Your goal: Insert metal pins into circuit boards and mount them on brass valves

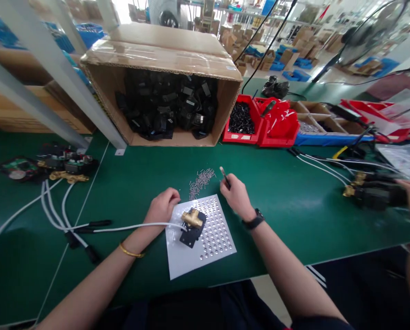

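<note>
- Head view: the left hand (163, 207) sits curled at the corner of the perforated plate (184, 259), just beside the brass valve (192, 218), which lies on that plate on the table (287, 201).
- The right hand (237, 197) pinches a slim tool (224, 176) near the loose pins (201, 180).
- It looks like pin-picking, and the next move would need a fine, steady tip.
- The tool's tip is blurred, and the left hand's fingers hide whatever they may hold.

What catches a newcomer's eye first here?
A big brown cardboard box full of black plastic parts lies open at the back of the green table. Nearer, the left hand rests by a white perforated plate bearing a brass-and-black fitting; the right hand holds a slim metal tool near silver pins.
</note>
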`<state>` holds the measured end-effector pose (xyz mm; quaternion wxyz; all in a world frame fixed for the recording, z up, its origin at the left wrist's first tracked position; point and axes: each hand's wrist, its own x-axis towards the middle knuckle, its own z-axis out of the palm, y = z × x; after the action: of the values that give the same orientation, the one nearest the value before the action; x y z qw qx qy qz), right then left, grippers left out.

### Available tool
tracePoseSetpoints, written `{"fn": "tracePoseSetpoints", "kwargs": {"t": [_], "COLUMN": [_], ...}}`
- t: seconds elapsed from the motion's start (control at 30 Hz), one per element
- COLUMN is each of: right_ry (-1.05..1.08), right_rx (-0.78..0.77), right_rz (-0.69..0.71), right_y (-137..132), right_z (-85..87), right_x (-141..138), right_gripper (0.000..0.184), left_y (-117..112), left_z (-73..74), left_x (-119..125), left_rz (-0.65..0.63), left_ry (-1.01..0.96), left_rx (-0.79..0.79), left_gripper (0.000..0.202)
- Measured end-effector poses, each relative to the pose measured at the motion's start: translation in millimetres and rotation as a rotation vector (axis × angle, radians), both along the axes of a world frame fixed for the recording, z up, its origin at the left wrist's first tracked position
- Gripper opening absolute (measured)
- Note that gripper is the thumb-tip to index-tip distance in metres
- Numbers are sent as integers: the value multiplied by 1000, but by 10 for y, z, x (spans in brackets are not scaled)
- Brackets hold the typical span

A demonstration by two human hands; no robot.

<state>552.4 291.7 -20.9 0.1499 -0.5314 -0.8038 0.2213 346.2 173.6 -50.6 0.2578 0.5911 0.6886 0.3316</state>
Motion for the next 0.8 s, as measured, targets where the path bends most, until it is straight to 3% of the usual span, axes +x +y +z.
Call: {"fn": "tracePoseSetpoints", "kwargs": {"t": [0.17,0.23,0.3,0.43,0.57,0.8], "right_ry": [554,618,633,576,584,535], "right_rx": [-242,-276,-248,-73,111,291], "right_rz": [-69,-143,-221,-196,-20,142], "right_y": [-938,-1211,-1378,-1519,-1564,-1568], "right_z": [-56,-138,-210,-251,-231,-319], "right_x": [221,228,199,131,100,25], "right_gripper": [19,20,17,7,9,16], "left_y": [-458,-569,-633,-678,-685,-719], "left_z": [101,136,154,106,-21,-143], "left_x": [152,201,228,247,251,255], "left_rz": [307,379,443,479,442,149], "left_ry": [-1018,-1241,-1313,-1175,-803,-453], "left_rx": [-294,-311,-285,-183,40,98], "left_gripper": [23,27,30,27,17,11]}}
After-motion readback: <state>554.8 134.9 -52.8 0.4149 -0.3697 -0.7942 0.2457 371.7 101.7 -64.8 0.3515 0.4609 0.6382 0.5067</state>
